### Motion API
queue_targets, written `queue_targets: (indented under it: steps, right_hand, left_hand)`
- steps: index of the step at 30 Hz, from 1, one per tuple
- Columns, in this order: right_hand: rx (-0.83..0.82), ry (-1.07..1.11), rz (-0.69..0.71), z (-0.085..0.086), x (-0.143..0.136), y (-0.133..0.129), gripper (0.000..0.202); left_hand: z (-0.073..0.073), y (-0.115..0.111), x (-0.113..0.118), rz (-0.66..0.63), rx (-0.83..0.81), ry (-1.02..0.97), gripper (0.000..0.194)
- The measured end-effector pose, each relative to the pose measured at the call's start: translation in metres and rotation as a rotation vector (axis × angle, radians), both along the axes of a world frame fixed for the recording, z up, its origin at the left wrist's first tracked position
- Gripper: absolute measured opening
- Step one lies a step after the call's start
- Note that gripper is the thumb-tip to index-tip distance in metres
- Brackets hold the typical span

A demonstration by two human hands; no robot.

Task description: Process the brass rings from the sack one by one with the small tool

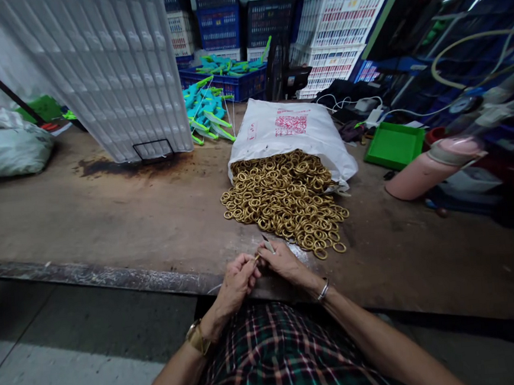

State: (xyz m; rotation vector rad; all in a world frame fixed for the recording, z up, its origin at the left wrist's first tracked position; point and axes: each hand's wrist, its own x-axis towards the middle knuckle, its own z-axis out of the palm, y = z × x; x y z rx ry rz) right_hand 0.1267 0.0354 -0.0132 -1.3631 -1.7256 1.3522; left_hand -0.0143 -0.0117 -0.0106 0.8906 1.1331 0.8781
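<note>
- Gold-coloured piece point(257, 257), probably a ring seen edge-on, is held between the two hands, above the near edge of the table point(153, 224); most of its outline is hidden by fingers.
- The piece is pinched between the thumb and curled fingers of the left hand point(242, 272).
- A pointed tool point(268, 246) with a dark tip is gripped in the closed fingers of the right hand point(282, 260), its tip directed away from the body.
- Loose gold-coloured rings point(284, 202) are heaped just beyond the hands, partly inside the mouth of a white sack point(256, 124) laid on its side; red print is carried on the sack.
- A green tray point(394, 145) and a pink bottle point(420, 174), tilted, are located right of the sack.
- Blue and green plastic parts point(208, 110) are piled left of the sack, beside a tall ribbed translucent panel point(127, 78).
- More such parts are contained in a blue crate point(242, 87) behind the pile.
- White crates point(341, 17) are stacked at the rear.
</note>
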Motion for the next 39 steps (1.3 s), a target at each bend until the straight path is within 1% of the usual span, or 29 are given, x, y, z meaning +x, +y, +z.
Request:
queue_targets:
  steps: [2, 3, 5, 7, 9, 12, 15, 22, 24, 25, 27, 29, 30, 32, 34, 36, 39]
  right_hand:
    - [0.110, -0.123, -0.015, -0.001, 0.003, 0.001, 0.021]
    - [0.175, -0.198, -0.002, -0.002, 0.004, 0.000, 0.020]
    - [0.276, -0.345, 0.080, -0.002, 0.006, -0.003, 0.016]
    - [0.315, -0.472, 0.186, 0.000, 0.007, -0.008, 0.015]
    - [0.325, -0.570, 0.245, 0.002, 0.007, -0.012, 0.017]
    - [0.326, -0.655, 0.278, 0.004, 0.004, -0.014, 0.024]
    - [0.315, -0.690, 0.299, 0.007, 0.003, -0.014, 0.027]
    - [0.285, -0.738, 0.336, 0.010, 0.002, -0.013, 0.028]
    - [0.279, -0.753, 0.338, 0.009, 0.002, -0.009, 0.027]
    - [0.275, -0.764, 0.331, 0.008, 0.002, -0.007, 0.026]
    - [0.277, -0.781, 0.304, 0.005, 0.003, -0.003, 0.025]
    - [0.308, -0.789, 0.273, 0.001, 0.006, -0.003, 0.025]
    - [0.310, -0.799, 0.260, -0.001, 0.008, -0.004, 0.026]
    - [0.327, -0.786, 0.209, -0.005, 0.017, -0.010, 0.024]
    - [0.367, -0.738, 0.074, -0.008, 0.031, -0.020, 0.020]
    - [0.392, -0.693, -0.117, -0.008, 0.049, -0.029, 0.018]
    - [0.347, -0.714, -0.404, -0.008, 0.078, -0.038, 0.015]
  left_hand:
    - [-0.003, 0.000, -0.001, 0.018, -0.005, -0.013, 0.034]
    - [-0.004, 0.000, -0.001, 0.029, -0.007, -0.021, 0.034]
    - [-0.006, -0.001, -0.001, 0.047, -0.004, -0.041, 0.034]
    - [-0.008, -0.001, -0.001, 0.053, 0.011, -0.056, 0.034]
    - [-0.009, -0.001, 0.000, 0.056, 0.027, -0.060, 0.033]
    - [-0.009, -0.001, 0.001, 0.050, 0.040, -0.046, 0.032]
    - [-0.007, -0.001, 0.001, 0.041, 0.043, -0.013, 0.034]
    - [-0.004, -0.002, 0.001, 0.067, 0.076, 0.036, 0.037]
    - [0.000, -0.004, 0.002, 0.057, 0.101, 0.032, 0.037]
    - [0.003, -0.007, 0.003, 0.030, 0.106, 0.029, 0.037]
    - [0.012, -0.012, 0.006, -0.058, 0.091, 0.006, 0.035]
    - [0.023, -0.015, 0.007, -0.138, 0.049, -0.064, 0.033]
    - [0.028, -0.016, 0.006, -0.133, 0.035, -0.106, 0.033]
    - [0.033, -0.013, 0.004, -0.079, 0.001, -0.209, 0.033]
    - [0.032, -0.008, 0.001, -0.001, -0.068, -0.282, 0.031]
    - [0.029, -0.004, 0.001, 0.049, -0.137, -0.320, 0.029]
    - [0.024, -0.004, 0.003, 0.054, -0.194, -0.351, 0.025]
